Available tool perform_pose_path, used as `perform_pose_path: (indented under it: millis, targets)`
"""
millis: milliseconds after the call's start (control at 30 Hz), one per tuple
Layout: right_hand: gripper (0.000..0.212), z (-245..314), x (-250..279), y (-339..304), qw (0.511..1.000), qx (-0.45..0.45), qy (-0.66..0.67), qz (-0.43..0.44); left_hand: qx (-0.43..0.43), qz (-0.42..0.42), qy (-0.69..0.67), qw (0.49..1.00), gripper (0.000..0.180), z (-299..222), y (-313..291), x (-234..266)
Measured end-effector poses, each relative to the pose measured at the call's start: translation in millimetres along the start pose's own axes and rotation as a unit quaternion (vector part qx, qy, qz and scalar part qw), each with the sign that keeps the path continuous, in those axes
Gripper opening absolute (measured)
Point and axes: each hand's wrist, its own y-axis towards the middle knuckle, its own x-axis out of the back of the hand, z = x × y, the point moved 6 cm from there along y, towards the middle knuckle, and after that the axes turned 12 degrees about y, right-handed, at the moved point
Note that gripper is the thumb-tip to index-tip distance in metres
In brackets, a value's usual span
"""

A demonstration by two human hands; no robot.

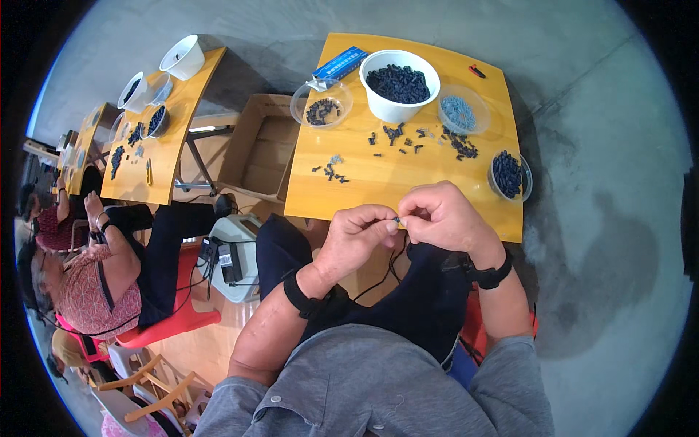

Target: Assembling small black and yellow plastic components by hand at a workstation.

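Note:
Just past the near edge of the yellow table, my two hands meet at the fingertips. My left hand pinches a small dark piece between thumb and forefinger. From the other side, my right hand closes its thumb and fingers on that same piece; its exact kind is too small to make out. On the table lie loose dark parts and more black parts. A white tub holds many dark pieces, and a clear bowl holds small light-blue ones.
A clear round tray with black parts sits at the table's far left, near a blue box. A clear cup of dark pieces stands by the right edge. Left are a cardboard box and a seated person at another table.

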Motion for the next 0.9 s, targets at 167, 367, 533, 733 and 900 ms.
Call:
perform_pose_path:
  millis: [167, 367, 533, 733, 900]
  targets:
    - [0.009, 19.2, -9.2, 3.3, 0.981, 0.067, -0.175, 0.057, 0.013, 0.003, 0.024, 1.0, 0.011, -5.5, -5.3, -1.4]
    - [0.009, 12.9, -10.7, -2.4, 0.998, -0.054, -0.008, 0.009, 0.025, 0.008, -0.026, 0.999, 0.012, -12.2, -6.1, 0.3]
    - [0.003, 18.3, -9.3, -14.3, 0.99, 0.028, 0.107, -0.084, 0.019, 0.002, -0.08, 0.997, 0.012, -17.9, -7.1, 0.1]
    - [0.006, 31.0, -9.4, -22.4, 0.972, 0.211, -0.056, -0.09, -0.004, 0.019, -0.106, 0.994, 0.013, -28.6, -6.3, -3.6]
    - [0.007, 32.8, -11.9, -22.4, 0.974, 0.201, -0.018, -0.105, -0.011, 0.024, -0.105, 0.994, 0.013, -29.1, -5.6, -2.3]
